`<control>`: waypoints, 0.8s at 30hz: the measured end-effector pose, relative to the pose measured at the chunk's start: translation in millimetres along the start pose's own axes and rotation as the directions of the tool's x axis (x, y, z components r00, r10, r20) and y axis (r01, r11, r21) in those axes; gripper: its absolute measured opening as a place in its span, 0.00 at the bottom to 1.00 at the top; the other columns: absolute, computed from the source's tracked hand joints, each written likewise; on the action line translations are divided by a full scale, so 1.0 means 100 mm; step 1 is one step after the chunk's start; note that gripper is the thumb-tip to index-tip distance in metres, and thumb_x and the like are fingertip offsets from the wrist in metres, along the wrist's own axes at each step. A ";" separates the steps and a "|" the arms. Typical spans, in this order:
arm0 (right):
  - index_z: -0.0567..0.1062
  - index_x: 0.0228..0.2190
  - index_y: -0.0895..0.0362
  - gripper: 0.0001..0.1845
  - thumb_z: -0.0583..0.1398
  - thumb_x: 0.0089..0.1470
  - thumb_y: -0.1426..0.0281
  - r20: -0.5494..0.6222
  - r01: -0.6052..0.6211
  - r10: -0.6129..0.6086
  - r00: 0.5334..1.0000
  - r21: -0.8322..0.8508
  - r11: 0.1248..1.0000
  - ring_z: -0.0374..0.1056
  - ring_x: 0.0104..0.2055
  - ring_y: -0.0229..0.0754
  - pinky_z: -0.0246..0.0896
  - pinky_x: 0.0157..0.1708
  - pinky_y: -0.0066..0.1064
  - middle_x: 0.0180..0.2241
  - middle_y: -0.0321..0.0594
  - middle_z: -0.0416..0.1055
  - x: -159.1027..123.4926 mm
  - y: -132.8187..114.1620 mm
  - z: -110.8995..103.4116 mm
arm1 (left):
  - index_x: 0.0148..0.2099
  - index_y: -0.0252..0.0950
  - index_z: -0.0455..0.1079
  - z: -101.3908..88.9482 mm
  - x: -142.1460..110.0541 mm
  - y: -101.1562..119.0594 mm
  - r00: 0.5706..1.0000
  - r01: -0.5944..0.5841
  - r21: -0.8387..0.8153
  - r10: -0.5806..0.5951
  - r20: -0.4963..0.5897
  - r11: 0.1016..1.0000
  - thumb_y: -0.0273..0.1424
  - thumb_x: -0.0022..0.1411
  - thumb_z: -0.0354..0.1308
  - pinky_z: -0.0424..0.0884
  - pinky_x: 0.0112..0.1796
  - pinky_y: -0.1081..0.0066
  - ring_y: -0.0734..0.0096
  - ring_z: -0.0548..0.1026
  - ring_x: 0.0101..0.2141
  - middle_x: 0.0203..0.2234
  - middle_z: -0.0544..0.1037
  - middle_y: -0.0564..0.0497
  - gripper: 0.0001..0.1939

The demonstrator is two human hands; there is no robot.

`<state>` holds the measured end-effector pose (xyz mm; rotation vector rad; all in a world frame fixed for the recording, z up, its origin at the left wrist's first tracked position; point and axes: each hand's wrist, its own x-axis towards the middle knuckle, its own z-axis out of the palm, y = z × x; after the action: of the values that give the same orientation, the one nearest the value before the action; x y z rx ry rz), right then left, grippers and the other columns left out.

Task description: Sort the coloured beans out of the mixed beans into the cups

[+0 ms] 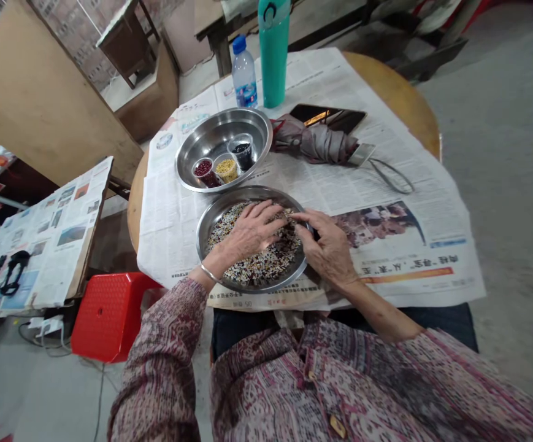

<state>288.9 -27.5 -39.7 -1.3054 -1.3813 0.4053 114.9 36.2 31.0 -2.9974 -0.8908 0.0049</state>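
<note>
A steel basin (205,245) on the newspaper-covered table holds a mix of small grains and beans (259,263), pale, dark and yellowish. My left hand (254,232) lies palm down on the mix, its fingers spread. Over the basin's right rim reaches my right hand (328,247); its thumb and forefinger point inward, slightly apart, with nothing visible between them, and its other fingers are partly hidden. Behind stands a larger steel basin (192,138) with three clear cups inside: dark red beans (204,169), yellow beans (226,169) and black beans (241,150).
Farther back stand a water bottle (245,77) and a teal flask (273,55). A folded grey umbrella (319,140) and a dark phone or tablet (335,116) lie to the right. Left of the table are a red stool (107,316) and a newspaper-covered bench (59,230).
</note>
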 end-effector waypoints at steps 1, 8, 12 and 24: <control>0.80 0.43 0.53 0.14 0.57 0.60 0.68 0.002 -0.002 0.002 1.000 -0.001 1.000 0.74 0.53 0.52 0.67 0.57 0.53 0.47 0.47 0.79 0.00 0.00 0.00 | 0.61 0.39 0.69 0.00 0.01 -0.04 0.999 0.044 0.009 -0.044 0.004 0.999 0.34 0.73 0.56 0.64 0.63 0.52 0.54 0.64 0.64 0.62 0.68 0.44 0.17; 0.80 0.42 0.51 0.13 0.58 0.59 0.68 0.017 -0.014 0.014 1.000 0.003 1.000 0.74 0.53 0.51 0.67 0.58 0.54 0.46 0.46 0.79 0.02 -0.02 -0.01 | 0.55 0.34 0.69 -0.13 -0.25 -0.17 0.906 0.418 0.012 -0.418 0.072 0.908 0.25 0.76 0.42 0.75 0.47 0.62 0.60 0.76 0.47 0.48 0.75 0.41 0.16; 0.80 0.42 0.51 0.13 0.58 0.59 0.68 0.026 -0.025 0.025 0.999 -0.008 1.000 0.73 0.54 0.52 0.65 0.59 0.55 0.46 0.45 0.79 0.01 -0.02 -0.01 | 0.56 0.38 0.67 -0.21 -0.61 -0.05 0.849 0.527 -0.092 -0.518 0.106 0.845 0.37 0.76 0.51 0.76 0.46 0.62 0.62 0.78 0.44 0.45 0.74 0.46 0.13; 0.80 0.41 0.51 0.12 0.58 0.58 0.67 0.030 -0.026 0.027 0.999 -0.029 0.999 0.73 0.54 0.52 0.66 0.58 0.54 0.46 0.45 0.79 -0.01 -0.01 0.00 | 0.56 0.38 0.69 -0.08 -0.21 0.20 0.952 0.300 -0.269 -0.272 0.138 0.915 0.22 0.72 0.48 0.76 0.46 0.64 0.66 0.75 0.44 0.48 0.72 0.46 0.16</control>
<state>288.6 -28.3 -39.6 -1.3471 -1.4004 0.4261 108.0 8.0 39.2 -3.1099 -1.4554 0.0206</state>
